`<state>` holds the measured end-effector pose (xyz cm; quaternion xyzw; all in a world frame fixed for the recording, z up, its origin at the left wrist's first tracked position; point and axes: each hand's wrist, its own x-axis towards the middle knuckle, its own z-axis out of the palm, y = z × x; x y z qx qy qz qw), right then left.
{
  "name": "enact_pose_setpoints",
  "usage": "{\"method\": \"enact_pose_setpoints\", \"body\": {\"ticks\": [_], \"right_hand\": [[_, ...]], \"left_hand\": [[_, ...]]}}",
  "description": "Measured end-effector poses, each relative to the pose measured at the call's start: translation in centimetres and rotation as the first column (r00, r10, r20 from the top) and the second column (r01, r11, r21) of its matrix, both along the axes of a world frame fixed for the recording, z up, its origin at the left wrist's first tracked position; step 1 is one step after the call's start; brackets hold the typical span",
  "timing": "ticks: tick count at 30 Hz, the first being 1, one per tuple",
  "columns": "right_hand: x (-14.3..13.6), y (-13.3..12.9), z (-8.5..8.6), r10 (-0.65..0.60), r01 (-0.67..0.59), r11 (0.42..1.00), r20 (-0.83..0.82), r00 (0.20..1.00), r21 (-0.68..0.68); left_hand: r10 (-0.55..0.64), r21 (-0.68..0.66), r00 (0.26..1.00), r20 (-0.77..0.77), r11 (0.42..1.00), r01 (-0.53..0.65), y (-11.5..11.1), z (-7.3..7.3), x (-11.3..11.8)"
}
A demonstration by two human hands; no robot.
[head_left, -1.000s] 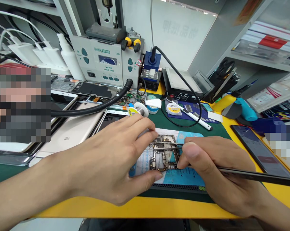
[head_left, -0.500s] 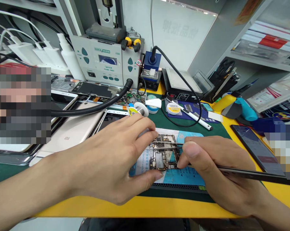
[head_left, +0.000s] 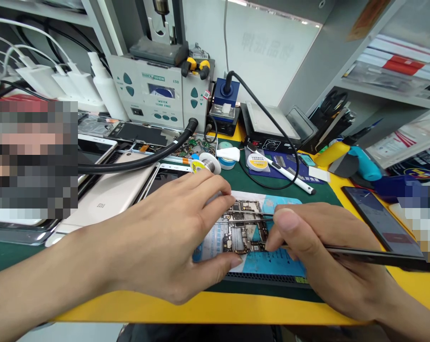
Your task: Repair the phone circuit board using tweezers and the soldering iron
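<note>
Silver tweezers (head_left: 250, 220) are sitting in your right hand's (head_left: 327, 225) grip, reaching over the circuit board (head_left: 250, 206) on the blue-and-white mat (head_left: 279, 266). Your left hand (head_left: 165, 232) is curving half open over its left side, crowding the tips; you should be moving softly. Beyond, a spool (head_left: 216, 164) is sitting close; a black hose (head_left: 129, 167) is crossing the left; a grey machine (head_left: 147, 102) is standing far back.
</note>
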<state>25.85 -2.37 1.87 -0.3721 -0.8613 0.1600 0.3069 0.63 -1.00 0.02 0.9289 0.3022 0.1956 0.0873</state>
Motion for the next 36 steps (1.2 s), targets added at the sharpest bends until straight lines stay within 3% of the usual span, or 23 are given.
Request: {"method": "enact_pose_setpoints", "body": {"ticks": [5, 13, 23, 27, 36], "right_hand": [[0.2, 0.4, 0.3, -0.074, 0.066, 0.997, -0.21, 0.975, -0.043], [-0.5, 0.6, -0.1, -0.118, 0.118, 0.992, 0.008, 0.993, 0.038], [-0.7, 0.4, 0.1, -0.109, 0.108, 0.993, -0.026, 0.994, -0.041], [-0.6, 0.1, -0.3, -0.106, 0.107, 0.993, 0.029, 0.994, -0.046], [-0.7, 0.0, -1.2, -0.095, 0.092, 0.991, -0.022, 0.995, -0.093]], "left_hand": [[0.015, -0.025, 1.0, -0.015, 1.0, -0.015, -0.1, 0.0, 0.0], [0.001, -0.003, 1.0, 0.025, 1.0, 0.0, -0.1, -0.1, 0.1], [0.041, 0.0, 0.994, 0.097, 0.999, -0.041, -0.6, -0.4, 0.2], [0.055, 0.001, 0.99, 0.129, 0.998, -0.056, -0.6, -0.8, 0.3], [0.087, -0.056, 0.981, 0.173, 0.995, -0.078, -0.9, -1.7, 0.7]]}}
